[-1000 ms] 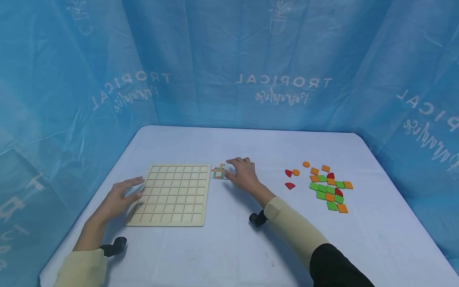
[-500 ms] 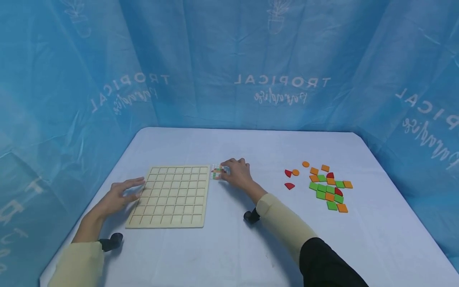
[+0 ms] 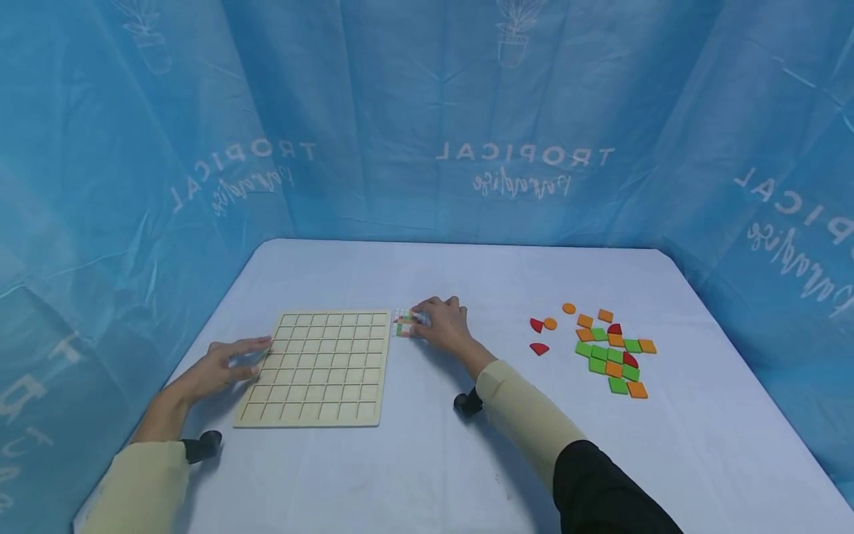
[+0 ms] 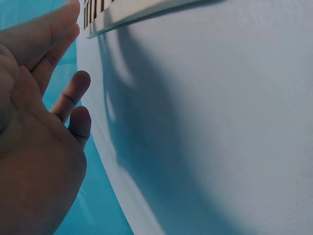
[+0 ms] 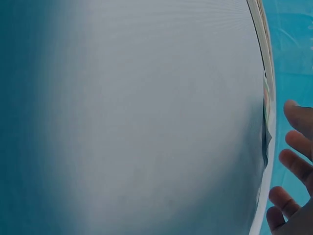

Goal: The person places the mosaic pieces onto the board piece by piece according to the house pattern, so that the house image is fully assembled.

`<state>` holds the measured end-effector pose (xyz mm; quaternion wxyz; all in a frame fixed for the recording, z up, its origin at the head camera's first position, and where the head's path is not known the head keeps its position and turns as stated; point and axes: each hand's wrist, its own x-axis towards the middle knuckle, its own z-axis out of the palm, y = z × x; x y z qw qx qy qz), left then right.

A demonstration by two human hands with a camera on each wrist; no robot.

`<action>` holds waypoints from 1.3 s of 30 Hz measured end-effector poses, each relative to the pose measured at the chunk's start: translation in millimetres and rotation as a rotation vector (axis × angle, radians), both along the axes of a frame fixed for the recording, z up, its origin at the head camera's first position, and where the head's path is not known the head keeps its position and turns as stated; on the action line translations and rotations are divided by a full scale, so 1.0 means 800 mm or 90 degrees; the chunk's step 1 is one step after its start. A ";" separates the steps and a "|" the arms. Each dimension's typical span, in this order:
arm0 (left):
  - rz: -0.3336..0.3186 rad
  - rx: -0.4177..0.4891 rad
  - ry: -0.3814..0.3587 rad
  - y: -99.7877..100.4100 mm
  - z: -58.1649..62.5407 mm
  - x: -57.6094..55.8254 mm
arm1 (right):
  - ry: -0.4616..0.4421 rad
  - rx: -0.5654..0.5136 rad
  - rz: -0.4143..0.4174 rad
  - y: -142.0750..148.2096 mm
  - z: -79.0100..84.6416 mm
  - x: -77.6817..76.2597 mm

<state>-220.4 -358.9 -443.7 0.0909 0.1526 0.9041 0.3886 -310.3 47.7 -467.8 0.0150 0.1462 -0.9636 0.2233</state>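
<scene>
A cream grid board (image 3: 320, 368) with square cells lies on the left half of the table. My left hand (image 3: 223, 368) is at the board's left edge, thumb and fingers apart. In the left wrist view, the fingers of the left hand (image 4: 39, 112) are extended near the board's corner (image 4: 132, 12). Against the board's right edge lies a small pattern card (image 3: 403, 323) with a coloured picture on a grid. My right hand (image 3: 443, 325) hovers over its right part and hides some of it. In the right wrist view, the fingers of that hand (image 5: 296, 166) are loosely spread.
To the right, several green and orange square tiles (image 3: 614, 354) lie in a loose cluster with red quarter-round pieces (image 3: 630, 360). Two orange discs (image 3: 568, 308) and two more red pieces (image 3: 539, 348) lie nearer the middle. A blue printed curtain (image 3: 427, 126) surrounds the white-covered table (image 3: 454, 460).
My right hand has shifted slightly left, covering more of the card. The left hand stays by the board's left edge. The tiles have not moved.
</scene>
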 end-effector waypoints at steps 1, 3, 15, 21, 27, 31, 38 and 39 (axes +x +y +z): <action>-0.001 0.002 0.002 -0.001 -0.001 0.000 | 0.001 0.001 0.002 0.000 0.000 0.000; -0.003 0.007 0.009 -0.002 -0.004 0.000 | 0.002 -0.001 0.005 0.000 -0.001 0.000; -0.018 0.008 0.059 -0.004 -0.022 0.005 | -0.023 0.011 -0.008 -0.003 -0.013 0.004; -0.021 -0.005 0.077 0.001 -0.023 0.003 | -0.023 0.009 -0.016 0.001 -0.013 0.003; -0.034 0.004 0.077 0.007 -0.017 0.001 | -0.022 0.002 -0.014 0.004 -0.010 0.003; -0.006 -0.009 0.055 0.006 -0.016 0.002 | -0.024 -0.003 -0.004 0.003 -0.008 0.003; 0.005 -0.011 0.051 0.002 -0.014 0.006 | -0.029 -0.004 -0.007 -0.001 -0.008 0.004; 0.003 -0.007 0.051 0.001 -0.015 0.006 | -0.030 -0.004 -0.007 -0.001 -0.007 0.004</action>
